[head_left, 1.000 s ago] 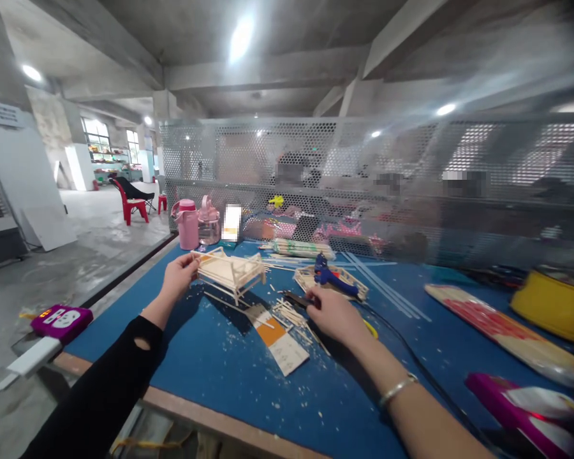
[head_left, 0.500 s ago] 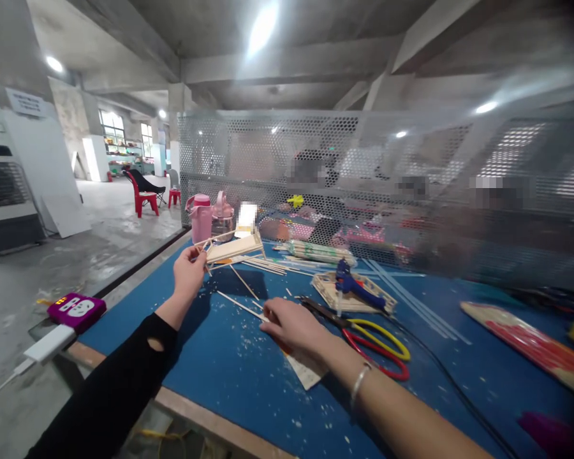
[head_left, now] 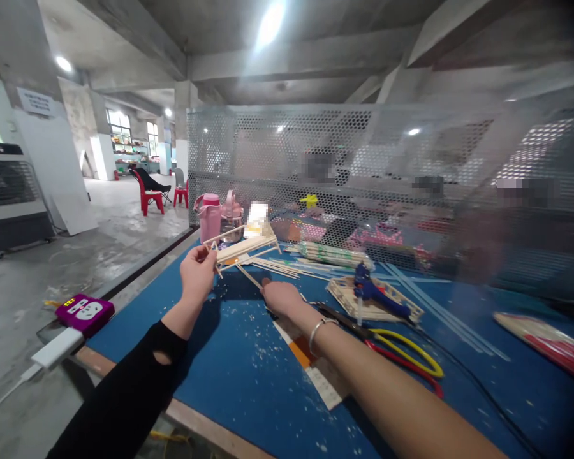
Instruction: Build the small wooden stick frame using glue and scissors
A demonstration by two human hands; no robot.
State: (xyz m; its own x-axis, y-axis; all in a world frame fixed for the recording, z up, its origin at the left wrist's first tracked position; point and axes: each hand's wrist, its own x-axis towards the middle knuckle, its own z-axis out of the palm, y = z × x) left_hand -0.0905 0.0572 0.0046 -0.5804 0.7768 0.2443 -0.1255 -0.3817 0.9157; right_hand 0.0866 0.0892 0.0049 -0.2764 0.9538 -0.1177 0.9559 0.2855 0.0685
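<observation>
My left hand [head_left: 197,274] pinches the left end of a small frame model [head_left: 249,246] built from thin pale wooden sticks, holding it tilted above the table. My right hand [head_left: 282,298] is low over the blue tabletop, its fingers closed on a thin wooden stick [head_left: 250,276]. That stick points up and left, and its far end is close to the model's lower edge; whether they touch I cannot tell. Beneath my right wrist lies a paper piece [head_left: 328,386] with an orange patch. Right of that hand are scissors [head_left: 406,347] with red and yellow handles.
A blue glue gun [head_left: 377,294] rests on another stick-built piece [head_left: 342,296], its cord trailing right. Loose sticks [head_left: 277,266] and a bagged bundle [head_left: 335,254] lie behind. Pink bottles stand at the back left by a perforated screen [head_left: 268,146]. A purple power socket [head_left: 85,312] sits at the left edge.
My right hand has moved forward, bringing its stick up toward the model. My left hand still holds the model in much the same place. The view has shifted slightly.
</observation>
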